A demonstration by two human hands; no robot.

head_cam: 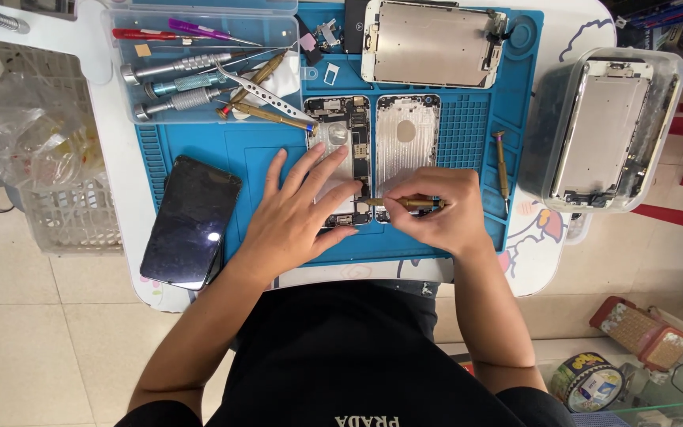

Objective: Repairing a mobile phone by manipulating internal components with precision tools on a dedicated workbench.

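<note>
The white table (124, 198) is carrying a blue silicone repair mat (262, 150), and near the middle of that mat an opened smartphone chassis with exposed circuit board (340, 119) is lying flat, just beside a bare silver metal phone back shell (407, 134) on its right. The opened chassis is looking light, thin and stiff, yet fragile inside: its board and small connectors would likely be damaged by pressure, so it seems best gripped or pinned by its metal side edges and lower frame rather than by the components. The left hand (298, 213) is lying across its lower half, fingers (322, 170) spread wide and pressing flat on it, steadying it without clenching around anything. The right hand (436, 209) is curling its fingers (405, 186) closely around a slim brass-coloured precision screwdriver (409, 203), holding it nearly level with the tip pointing left toward the bottom edge of the chassis, where the two phone bodies are meeting; whether the tip is touching a screw is too small to tell. The screwdriver is looking light, rigid and smooth, likely slippery unless pinched along its shaft.
</note>
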